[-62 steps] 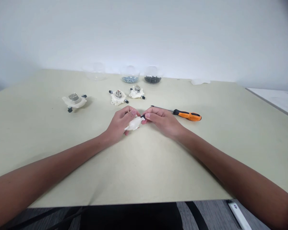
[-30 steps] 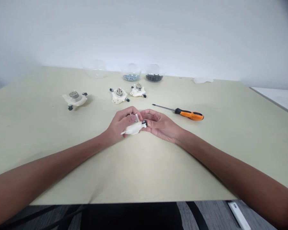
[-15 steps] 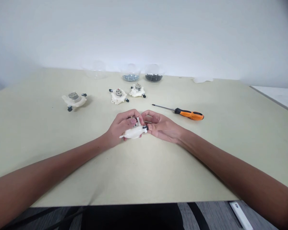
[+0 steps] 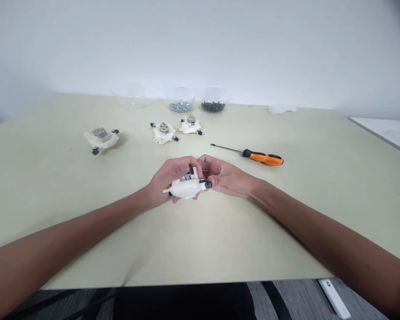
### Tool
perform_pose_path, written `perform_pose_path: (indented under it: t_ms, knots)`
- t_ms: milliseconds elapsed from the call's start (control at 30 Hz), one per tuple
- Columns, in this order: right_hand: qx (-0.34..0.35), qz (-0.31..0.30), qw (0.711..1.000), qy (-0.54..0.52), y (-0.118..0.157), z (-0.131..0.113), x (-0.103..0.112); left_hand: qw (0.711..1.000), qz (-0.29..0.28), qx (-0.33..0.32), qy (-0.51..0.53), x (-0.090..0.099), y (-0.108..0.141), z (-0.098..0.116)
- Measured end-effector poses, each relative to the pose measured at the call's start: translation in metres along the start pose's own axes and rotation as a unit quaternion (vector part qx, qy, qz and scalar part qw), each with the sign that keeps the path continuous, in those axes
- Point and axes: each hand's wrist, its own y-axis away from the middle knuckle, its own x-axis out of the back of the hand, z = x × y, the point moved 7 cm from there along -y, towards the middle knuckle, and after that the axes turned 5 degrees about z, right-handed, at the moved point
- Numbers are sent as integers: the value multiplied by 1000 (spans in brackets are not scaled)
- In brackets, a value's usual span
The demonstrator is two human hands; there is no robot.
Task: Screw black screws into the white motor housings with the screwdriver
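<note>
A white plastic motor housing is held above the table near the middle, its flat side tipped toward the back. My left hand grips it from the left, thumb on top near the motor, which is mostly hidden. At the housing's right end sits a black rubber foot. My right hand pinches at this foot with thumb and bent fingers. A thin, pale sliver shows between the right fingers, too small to name.
Behind my hands stand three similar motor housings with black feet. An orange-and-black screwdriver lies to the right. Along the wall are clear bowls, one with small screws, one with black rubber pieces. A white flat piece lies back right.
The housing has turned slightly in my left hand and come a little nearer, so its rounded side and the black foot show more. Both hands keep their hold.
</note>
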Motion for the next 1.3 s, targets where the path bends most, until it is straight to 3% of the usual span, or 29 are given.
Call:
perform_pose_path:
  t_ms: [500,667,900,1300]
  knots:
    - [11,25,997,69,1,1,4,996,-7,27,-80,1,-1,-2]
    - [-13,49,991,122,5,3,8,988,22,23,-154,8,-2,-6]
    - [8,83,986,141,6,-1,4,987,75,17,-143,10,-3,-4]
    - [-10,32,999,-40,5,-5,-2,995,57,16,-81,14,-2,-5]
